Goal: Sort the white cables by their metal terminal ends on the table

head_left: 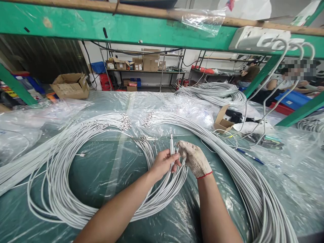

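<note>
fingers: bare left hand (163, 163) pinches a small bunch of thin white cable ends (172, 145), thumb and fingertips pressed together on them; the ends stand upright, just above the hand.
other fingers: right hand (193, 158) in a knitted off-white cotton glove with red cuff, curled closed around the same bunch from the right side; the two hands touch or nearly touch.
cable location: held ends sit at table centre, rising from the looped coil of thin white cables (106, 175) that spreads left and below the hands.
tips: small metal terminals seem to cap the ends; too small to tell the type.
step in hand: looks like gathering and evening up cable ends into one bundle, mid-step, bunch small.
next move calls for: probably a firm left pinch while the gloved fingers pull another end level; strands slide and tangle easily, so light tension.
right of hands: thick long sweep of grey-white cables (243, 175), separate from the held coil.
surface: green table under clear crinkled plastic sheet (113, 101).
nearby: blue pen (249, 156), small open brown cardboard box (222, 118).
overhead: green-painted metal frame beam (101, 28), white power strip (258, 38) with white leads hanging.
background: another person seated far right, hands apart from this work.
</note>
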Demonstrator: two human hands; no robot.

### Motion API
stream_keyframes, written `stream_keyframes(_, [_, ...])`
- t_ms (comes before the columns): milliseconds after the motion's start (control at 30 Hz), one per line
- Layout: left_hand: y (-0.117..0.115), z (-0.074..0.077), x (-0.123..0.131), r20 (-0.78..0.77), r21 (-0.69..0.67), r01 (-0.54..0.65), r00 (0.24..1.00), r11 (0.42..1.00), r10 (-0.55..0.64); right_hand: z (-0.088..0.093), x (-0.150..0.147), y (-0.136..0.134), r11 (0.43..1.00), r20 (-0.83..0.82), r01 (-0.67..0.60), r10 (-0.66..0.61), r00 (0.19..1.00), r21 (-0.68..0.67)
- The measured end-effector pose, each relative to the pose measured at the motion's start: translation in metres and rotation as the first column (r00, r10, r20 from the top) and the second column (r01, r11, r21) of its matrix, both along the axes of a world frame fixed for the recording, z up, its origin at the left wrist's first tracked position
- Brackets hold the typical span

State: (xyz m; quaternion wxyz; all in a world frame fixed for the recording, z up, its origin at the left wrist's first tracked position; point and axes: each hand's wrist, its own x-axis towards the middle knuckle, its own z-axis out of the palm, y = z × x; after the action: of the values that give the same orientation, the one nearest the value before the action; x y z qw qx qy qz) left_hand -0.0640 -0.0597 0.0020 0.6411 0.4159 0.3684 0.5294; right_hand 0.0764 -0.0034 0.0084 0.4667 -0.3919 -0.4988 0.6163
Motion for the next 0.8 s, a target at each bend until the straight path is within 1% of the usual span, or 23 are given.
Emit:
stream_keyframes(133, [0.001, -0.001, 0.001, -0.027, -0.005, 0.007, 1.000, 1.000, -0.008, 0.004, 0.000, -0.003, 1.000, 0.016, 0.011, -0.011, 1.000, -0.019])
stream_keyframes(267, [0.002, -0.003, 0.002, -0.056, -0.011, 0.002, 0.998, 1.000, -0.002, 0.007, 0.000, -0.005, 1.000, 0.001, 0.003, -0.003, 1.000, 0.001])
stream_keyframes(367, [0.003, -0.004, 0.000, -0.055, -0.007, 0.003, 0.998, 1.000, -0.003, 0.007, -0.001, -0.004, 0.998, 0.030, 0.057, -0.057, 0.998, -0.002])
stream_keyframes(433, [0.002, -0.004, -0.001, -0.047, 0.005, -0.005, 0.999, 1.000, 0.005, 0.006, -0.004, -0.005, 0.996, 0.017, 0.084, -0.084, 0.996, -0.024])
stream_keyframes(500, [0.002, -0.005, -0.001, -0.043, 0.020, -0.017, 0.999, 1.000, 0.018, 0.005, -0.008, -0.007, 0.998, -0.014, 0.041, -0.042, 0.999, -0.038])
stream_keyframes(600, [0.003, -0.009, 0.001, -0.079, 0.035, -0.037, 0.996, 0.999, 0.040, 0.004, -0.014, -0.010, 0.995, -0.014, -0.103, 0.103, 0.995, -0.015])
stream_keyframes(633, [0.003, -0.010, 0.001, -0.108, 0.038, -0.052, 0.993, 0.998, 0.056, 0.003, -0.015, -0.010, 0.992, -0.021, -0.126, 0.126, 0.992, -0.012])
stream_keyframes(667, [0.005, -0.011, 0.000, -0.146, 0.045, -0.074, 0.986, 0.996, 0.079, 0.002, -0.015, -0.009, 0.993, -0.044, -0.116, 0.115, 0.992, -0.012])
stream_keyframes(767, [0.008, -0.014, -0.002, -0.266, 0.086, -0.148, 0.949, 0.985, 0.166, -0.002, -0.013, -0.002, 0.999, -0.137, 0.008, -0.012, 0.990, -0.032])
stream_keyframes(800, [0.009, -0.014, -0.003, -0.290, 0.096, -0.166, 0.939, 0.981, 0.187, -0.003, -0.011, 0.000, 0.999, -0.149, 0.031, -0.037, 0.988, -0.040])
